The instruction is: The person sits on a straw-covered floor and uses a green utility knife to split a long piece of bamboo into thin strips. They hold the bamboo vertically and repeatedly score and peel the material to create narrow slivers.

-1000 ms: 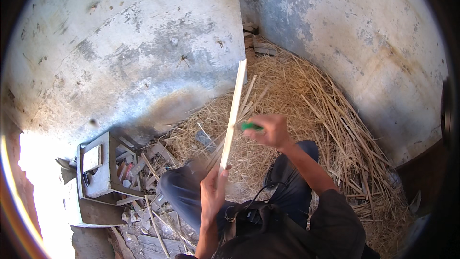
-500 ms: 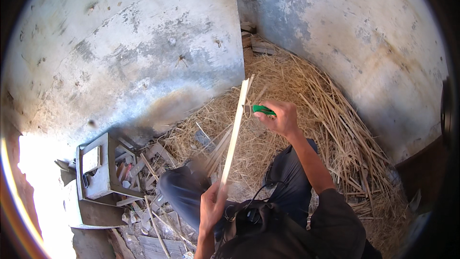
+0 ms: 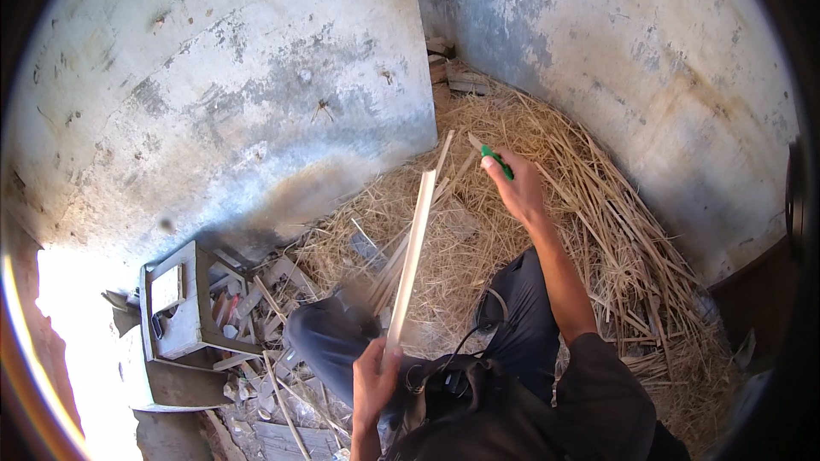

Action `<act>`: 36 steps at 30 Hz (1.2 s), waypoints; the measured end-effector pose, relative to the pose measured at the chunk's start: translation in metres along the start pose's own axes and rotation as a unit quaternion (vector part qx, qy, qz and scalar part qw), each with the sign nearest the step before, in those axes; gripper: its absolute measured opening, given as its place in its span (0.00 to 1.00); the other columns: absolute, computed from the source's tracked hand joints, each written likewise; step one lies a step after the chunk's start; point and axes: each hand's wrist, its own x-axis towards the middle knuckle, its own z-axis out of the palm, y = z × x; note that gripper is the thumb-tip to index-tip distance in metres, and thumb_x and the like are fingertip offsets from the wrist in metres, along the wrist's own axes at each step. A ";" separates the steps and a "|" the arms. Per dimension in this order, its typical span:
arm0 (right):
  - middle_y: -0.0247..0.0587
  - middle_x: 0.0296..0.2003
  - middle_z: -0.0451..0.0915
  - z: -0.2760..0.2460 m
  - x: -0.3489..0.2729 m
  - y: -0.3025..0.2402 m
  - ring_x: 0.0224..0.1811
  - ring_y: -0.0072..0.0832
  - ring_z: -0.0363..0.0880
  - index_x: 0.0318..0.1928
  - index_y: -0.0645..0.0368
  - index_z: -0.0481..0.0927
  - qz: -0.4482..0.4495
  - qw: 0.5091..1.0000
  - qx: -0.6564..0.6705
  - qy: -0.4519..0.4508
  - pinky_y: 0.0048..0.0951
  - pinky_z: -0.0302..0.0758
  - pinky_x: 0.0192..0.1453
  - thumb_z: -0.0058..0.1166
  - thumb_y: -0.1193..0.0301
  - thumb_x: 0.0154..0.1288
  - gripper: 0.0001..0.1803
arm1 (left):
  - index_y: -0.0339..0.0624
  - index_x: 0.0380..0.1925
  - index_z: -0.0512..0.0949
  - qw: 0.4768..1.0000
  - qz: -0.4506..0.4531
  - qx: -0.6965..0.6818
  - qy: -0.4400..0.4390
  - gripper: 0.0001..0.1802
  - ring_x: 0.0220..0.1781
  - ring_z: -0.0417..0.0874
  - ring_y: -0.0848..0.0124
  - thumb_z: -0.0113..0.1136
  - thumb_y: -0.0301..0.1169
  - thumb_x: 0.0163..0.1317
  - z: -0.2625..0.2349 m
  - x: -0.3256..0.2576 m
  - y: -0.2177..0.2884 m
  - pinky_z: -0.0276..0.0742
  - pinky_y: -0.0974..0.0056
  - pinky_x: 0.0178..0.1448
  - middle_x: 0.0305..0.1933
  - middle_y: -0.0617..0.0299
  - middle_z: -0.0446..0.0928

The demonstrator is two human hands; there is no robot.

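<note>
My left hand (image 3: 373, 380) grips the lower end of a long pale wooden strip (image 3: 412, 252) that points up and away from me over my knees. Beyond the strip's far end, my right hand (image 3: 515, 186) is stretched out and holds a green-handled knife (image 3: 494, 158) with its blade pointing up and left. The knife is apart from the strip, off to its upper right. I am sitting with dark trousers (image 3: 337, 337) over a bed of straw.
Straw and split cane strips (image 3: 615, 239) cover the floor to the corner of two stained plaster walls (image 3: 256, 94). A grey wooden stool lies on its side (image 3: 184, 303) at my left among scraps and debris. Bricks (image 3: 457, 77) sit in the far corner.
My right hand with the knife has swept up and away along the strip, past its far end. The strip now looks shorter and leans lower; my left hand has dropped slightly.
</note>
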 end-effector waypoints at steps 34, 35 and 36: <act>0.33 0.32 0.85 0.035 -0.042 -0.040 0.24 0.19 0.76 0.54 0.57 0.85 -0.156 0.964 0.212 -0.022 0.29 0.71 0.27 0.50 0.47 0.87 0.25 | 0.33 0.46 0.82 0.987 0.139 0.080 0.027 0.16 0.35 0.74 0.77 0.78 0.31 0.68 -0.008 0.052 0.042 0.76 0.63 0.40 0.29 0.63 0.80; 0.35 0.35 0.89 0.037 -0.046 -0.044 0.24 0.20 0.82 0.52 0.56 0.85 -0.207 0.961 0.182 -0.031 0.30 0.76 0.28 0.52 0.49 0.86 0.22 | 0.33 0.46 0.82 0.989 0.136 0.060 0.025 0.16 0.35 0.74 0.77 0.78 0.31 0.68 -0.002 0.055 0.044 0.76 0.64 0.40 0.30 0.64 0.80; 0.34 0.32 0.87 0.042 -0.050 -0.046 0.24 0.21 0.82 0.50 0.56 0.85 -0.250 0.951 0.175 -0.044 0.31 0.76 0.28 0.51 0.46 0.86 0.25 | 0.33 0.45 0.82 0.990 0.132 0.040 0.024 0.16 0.35 0.75 0.78 0.79 0.31 0.68 0.003 0.058 0.046 0.76 0.65 0.40 0.30 0.65 0.81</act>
